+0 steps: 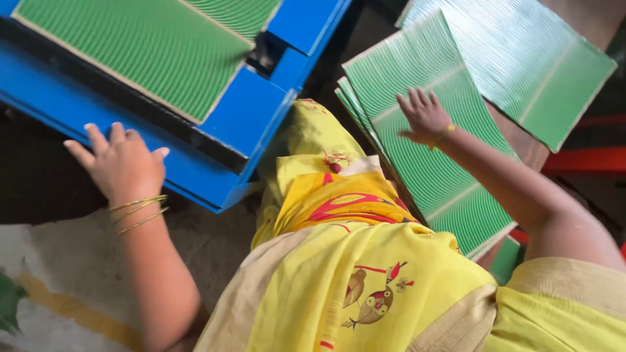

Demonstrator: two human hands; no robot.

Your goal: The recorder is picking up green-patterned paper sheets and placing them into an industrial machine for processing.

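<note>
My left hand rests with spread fingers on the lower edge of a blue machine frame, holding nothing. Thin gold bangles ring that wrist. A green ribbed sheet lies in the frame's bed above the hand. My right hand lies flat, fingers apart, on the top sheet of a stack of green ribbed sheets at my right side. Yellow patterned cloth covers my lap between the two arms.
More green ribbed sheets lie spread at the upper right, past the stack. A red bar shows at the right edge. Pale rough floor with a yellow stripe lies at the lower left.
</note>
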